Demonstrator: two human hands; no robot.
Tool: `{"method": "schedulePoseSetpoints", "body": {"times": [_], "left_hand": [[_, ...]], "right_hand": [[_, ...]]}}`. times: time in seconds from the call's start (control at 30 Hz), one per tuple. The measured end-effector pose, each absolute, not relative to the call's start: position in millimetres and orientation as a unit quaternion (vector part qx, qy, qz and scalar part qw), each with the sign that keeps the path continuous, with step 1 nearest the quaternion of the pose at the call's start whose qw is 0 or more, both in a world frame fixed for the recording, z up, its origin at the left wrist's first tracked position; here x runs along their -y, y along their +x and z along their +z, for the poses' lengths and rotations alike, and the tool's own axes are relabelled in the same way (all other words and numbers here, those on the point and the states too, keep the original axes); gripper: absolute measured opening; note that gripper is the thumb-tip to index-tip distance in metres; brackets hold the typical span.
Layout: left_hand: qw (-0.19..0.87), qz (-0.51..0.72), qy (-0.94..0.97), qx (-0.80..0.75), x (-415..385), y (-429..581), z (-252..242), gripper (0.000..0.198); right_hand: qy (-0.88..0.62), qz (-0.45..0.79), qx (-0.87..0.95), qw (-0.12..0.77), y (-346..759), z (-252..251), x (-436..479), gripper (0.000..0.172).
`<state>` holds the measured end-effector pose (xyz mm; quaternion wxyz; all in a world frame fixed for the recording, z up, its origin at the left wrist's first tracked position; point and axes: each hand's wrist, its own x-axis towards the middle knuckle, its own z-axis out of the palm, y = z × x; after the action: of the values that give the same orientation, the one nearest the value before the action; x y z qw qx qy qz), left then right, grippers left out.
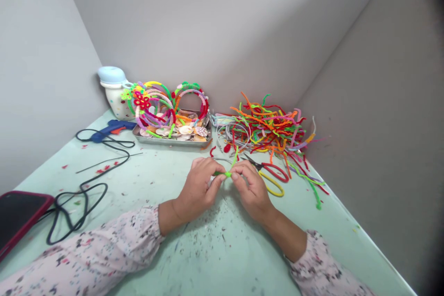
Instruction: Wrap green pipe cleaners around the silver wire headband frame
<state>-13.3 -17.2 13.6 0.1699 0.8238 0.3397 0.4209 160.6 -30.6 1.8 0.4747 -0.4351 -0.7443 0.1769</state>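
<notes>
My left hand and my right hand meet above the middle of the table, fingers pinched. Between their fingertips is a bright green pipe cleaner, one end sticking up past the right fingers. A thin grey band curves just behind the fingers; whether either hand holds it, I cannot tell. Close by my right hand lie scissors with one red and one yellow handle loop, their blades partly behind the hand. Past them is a heap of coloured pipe cleaners.
At the back, a metal tray holds shells and several wrapped headbands. A white jar with a blue lid stands left of it. A blue glue gun, a black cord and a red-edged phone lie leftward. Walls enclose the table.
</notes>
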Motion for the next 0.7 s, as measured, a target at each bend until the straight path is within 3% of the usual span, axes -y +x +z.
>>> {"method": "schedulePoseSetpoints", "body": {"times": [0.7], "left_hand": [[0.174,0.424,0.828,-0.324,17.6,-12.6,15.6,0.008]], "right_hand": [[-0.420,0.188,0.755,0.467,160.1,1.1,30.8,0.021]]}}
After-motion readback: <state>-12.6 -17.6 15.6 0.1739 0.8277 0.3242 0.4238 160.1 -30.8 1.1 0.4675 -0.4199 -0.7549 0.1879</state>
